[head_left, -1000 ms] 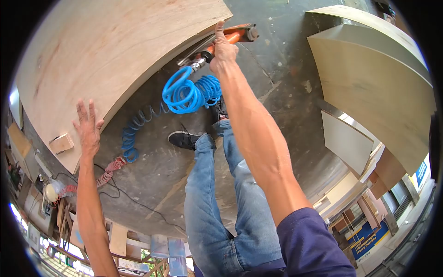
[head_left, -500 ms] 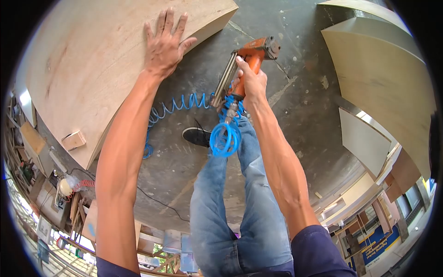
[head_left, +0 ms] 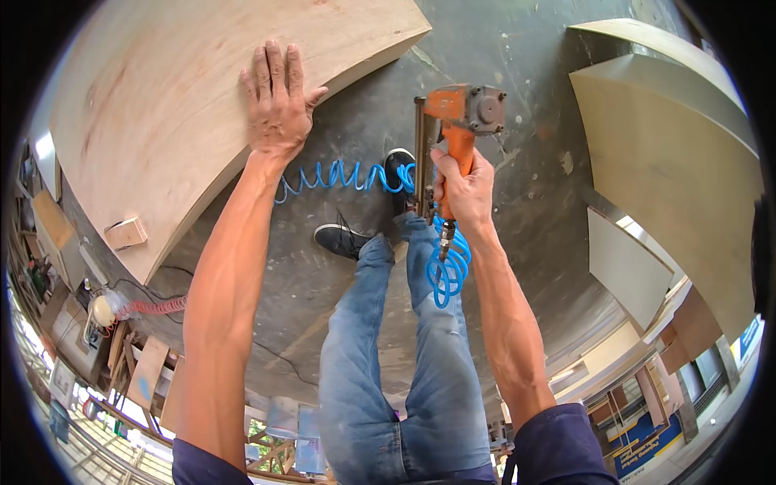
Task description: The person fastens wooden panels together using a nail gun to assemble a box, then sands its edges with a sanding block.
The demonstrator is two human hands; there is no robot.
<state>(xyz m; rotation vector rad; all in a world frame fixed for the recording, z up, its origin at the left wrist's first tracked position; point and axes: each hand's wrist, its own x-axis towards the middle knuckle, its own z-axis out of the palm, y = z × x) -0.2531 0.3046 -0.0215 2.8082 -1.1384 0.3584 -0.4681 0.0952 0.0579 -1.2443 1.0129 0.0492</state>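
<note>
My left hand (head_left: 278, 109) lies flat on a large plywood panel (head_left: 162, 105), near its edge, with the fingers stretched out. In my right hand (head_left: 467, 190) is an orange pneumatic nail gun (head_left: 459, 145), gripped round its handle. The gun's head is up, and its long magazine (head_left: 424, 153) hangs on the left side. From the handle's base a coiled blue air hose (head_left: 449, 275) drops, and further coils stretch left toward the panel. A gap of floor lies between the gun and the panel.
A small wooden block (head_left: 126, 234) sits on the panel's lower left corner. Curved panels (head_left: 655, 153) and a white board (head_left: 626, 267) stand on the right. My shoes (head_left: 339, 240) are on the concrete floor (head_left: 533, 234). A red coiled hose (head_left: 158, 306) lies at lower left.
My right hand has brought the nail gun lower and slightly right, turning it more upright. My left hand has slid a little down and left on the panel. Another shoe now shows.
</note>
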